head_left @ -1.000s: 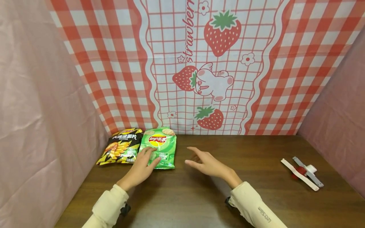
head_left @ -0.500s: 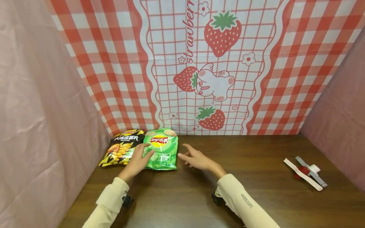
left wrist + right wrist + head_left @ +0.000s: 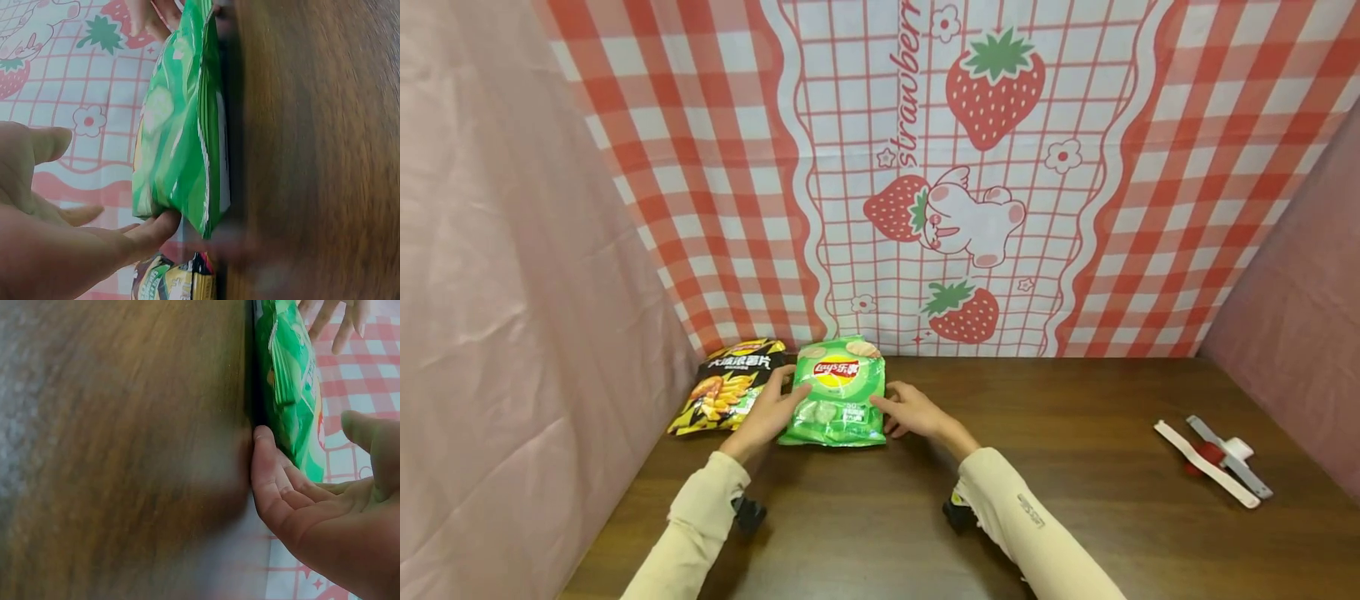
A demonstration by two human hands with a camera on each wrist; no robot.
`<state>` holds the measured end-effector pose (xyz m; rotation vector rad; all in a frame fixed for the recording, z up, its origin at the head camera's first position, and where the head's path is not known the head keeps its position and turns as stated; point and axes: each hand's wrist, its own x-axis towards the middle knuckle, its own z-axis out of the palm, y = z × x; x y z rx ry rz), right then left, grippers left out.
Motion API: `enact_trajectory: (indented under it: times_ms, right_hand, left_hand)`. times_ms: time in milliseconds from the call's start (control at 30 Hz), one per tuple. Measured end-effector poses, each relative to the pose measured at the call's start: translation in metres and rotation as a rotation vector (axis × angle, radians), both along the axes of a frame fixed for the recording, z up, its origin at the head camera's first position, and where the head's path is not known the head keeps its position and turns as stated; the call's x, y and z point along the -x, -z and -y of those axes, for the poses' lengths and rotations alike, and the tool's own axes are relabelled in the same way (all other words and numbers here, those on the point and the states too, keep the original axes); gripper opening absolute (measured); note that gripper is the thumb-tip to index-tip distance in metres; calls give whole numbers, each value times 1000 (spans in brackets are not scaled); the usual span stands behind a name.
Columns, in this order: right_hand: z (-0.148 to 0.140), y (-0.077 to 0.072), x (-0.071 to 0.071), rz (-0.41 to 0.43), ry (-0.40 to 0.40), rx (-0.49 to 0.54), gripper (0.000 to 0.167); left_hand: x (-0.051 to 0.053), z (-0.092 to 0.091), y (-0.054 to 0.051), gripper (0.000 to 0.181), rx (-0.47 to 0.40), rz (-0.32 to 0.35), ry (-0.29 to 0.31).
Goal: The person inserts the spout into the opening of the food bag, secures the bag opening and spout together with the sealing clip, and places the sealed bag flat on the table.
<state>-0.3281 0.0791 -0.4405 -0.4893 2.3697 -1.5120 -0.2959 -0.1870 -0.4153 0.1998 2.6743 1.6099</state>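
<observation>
My left hand (image 3: 767,412) and my right hand (image 3: 917,412) stand on either side of a green chip bag (image 3: 838,379), which lies face up on the brown wooden tabletop (image 3: 865,533), left of centre, its top end near the checked cloth (image 3: 737,183) behind. My left hand is spread, thumb well apart from the fingers, with a fingertip touching the bag's left edge. My right hand is spread too: its fingertips meet the right edge low down, near the tabletop, while its thumb stands away from the bag.

Just beyond my left hand lies a black-and-yellow chip bag (image 3: 726,392), also face up. Well apart, to the right, a white strip (image 3: 1204,463) and a grey strip (image 3: 1231,460) lie side by side at a slant, with something red between them and a white knob (image 3: 1238,448) beside the grey one.
</observation>
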Motion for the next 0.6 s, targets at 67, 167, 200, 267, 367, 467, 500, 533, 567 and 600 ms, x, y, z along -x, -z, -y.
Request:
enact_trajectory:
  times_ms: [67, 167, 200, 267, 367, 467, 500, 533, 567, 600]
  right_hand:
    - [0, 1, 1, 1, 7, -1, 66]
    - [-1, 3, 2, -4, 17, 9, 65]
    - [-2, 4, 3, -9, 21, 14, 64]
    - [-3, 5, 3, -24, 23, 26, 62]
    - [-5, 7, 2, -39, 35, 28, 63]
    - [-3, 8, 0, -66, 41, 10, 64]
    - [-2, 7, -2, -73, 45, 1, 65]
    - [-2, 7, -3, -87, 48, -10, 65]
    - [-2, 6, -4, -100, 52, -19, 65]
    - [-3, 5, -5, -112, 60, -28, 65]
  left_hand:
    - [1, -1, 0, 70, 12, 30, -18]
    - [3, -4, 3, 72, 21, 71, -39]
    - [4, -5, 4, 71, 19, 79, -38]
    - [6, -7, 7, 66, -4, 99, -27]
    - [7, -8, 10, 59, -43, 111, -7]
    - [5, -7, 10, 56, -76, 120, 0]
    - [4, -7, 9, 56, -74, 119, -2]
    - [3, -7, 9, 56, -77, 122, -1]
    - [3, -8, 8, 55, -82, 122, 4]
    - [3, -9, 8, 55, -86, 121, 10]
